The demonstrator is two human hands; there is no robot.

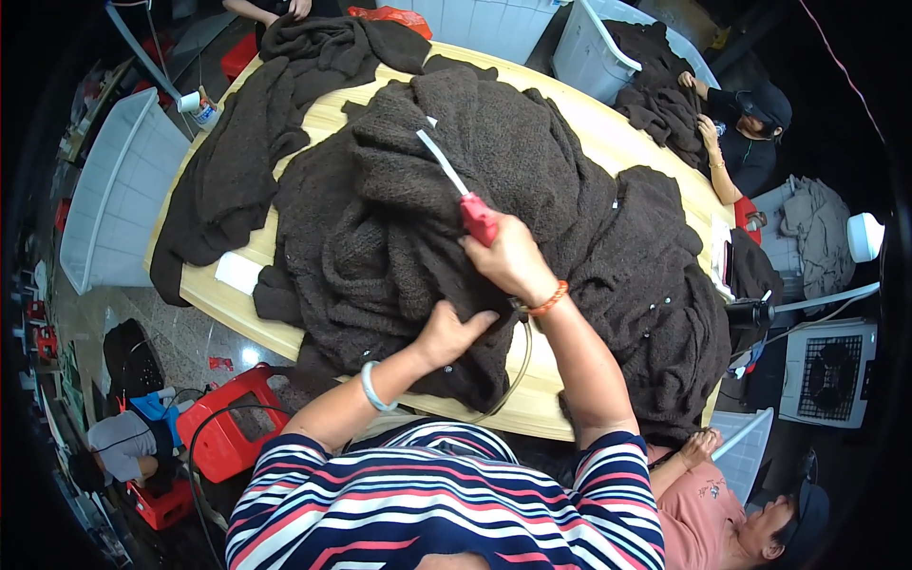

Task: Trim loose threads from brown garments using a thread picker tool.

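Note:
A large heap of dark brown knit garments (456, 123) covers the middle of the pale wooden table in front of me. My right hand (513, 256) is closed round the red grip of a tool that looks like an air blow gun (480, 218). Its long pale nozzle points up and left over the knit, and a thin hose (518, 370) hangs below my wrist. Lower and to the left, my left hand (451, 337) grips the near fold of a garment. Its thumb sticks out to the right, while the other fingers are partly hidden by the cloth.
Pale wood shows along the table (214, 309). Large plastic bins stand at the left (114, 190) and back right (589, 57). Red stools (228, 423) are at lower left. A co-worker (750, 142) handles brown knits at far right; another (703, 513) sits close by my right side.

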